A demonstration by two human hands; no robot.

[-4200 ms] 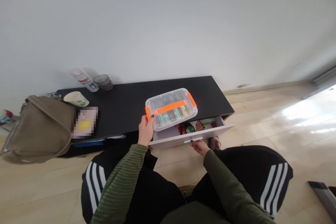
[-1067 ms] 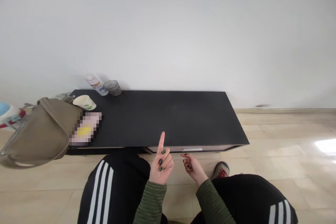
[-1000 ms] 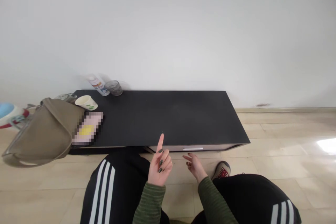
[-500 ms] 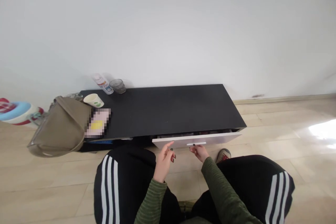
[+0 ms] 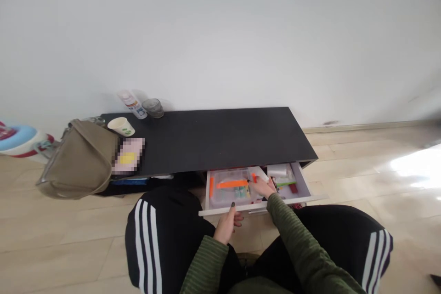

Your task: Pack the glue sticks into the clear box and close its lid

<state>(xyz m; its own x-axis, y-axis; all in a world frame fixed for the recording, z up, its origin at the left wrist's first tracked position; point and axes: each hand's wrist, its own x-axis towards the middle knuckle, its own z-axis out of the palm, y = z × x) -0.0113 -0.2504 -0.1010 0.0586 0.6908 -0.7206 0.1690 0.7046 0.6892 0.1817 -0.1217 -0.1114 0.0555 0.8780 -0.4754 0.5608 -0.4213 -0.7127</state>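
A light-coloured drawer [image 5: 220,211] stands pulled out of the low black cabinet [image 5: 220,138]. On its left side lies a clear plastic case [image 5: 223,197] with orange strips. My right hand [image 5: 262,187] reaches over the drawer's contents at the case's right edge, close to a small orange piece [image 5: 254,177]. Its fingers look loosely extended, partly hidden among the items; I see no firm hold. My left hand [image 5: 227,225] is at the drawer front, thumb raised by the top edge and fingers apart, holding nothing. A white packet [image 5: 279,171] and a green strip [image 5: 285,183] lie at the right.
On the cabinet's left end are a taupe bag [image 5: 79,161], a paper cup [image 5: 121,127], a spray can [image 5: 132,104], a glass [image 5: 153,108] and a blurred pink item [image 5: 129,156]. My knees flank the drawer. The wall rises behind the cabinet.
The drawer has slid out towards me, showing its contents. My right hand has left the handle and moved into the drawer. My left hand has shifted right and down to the drawer front.
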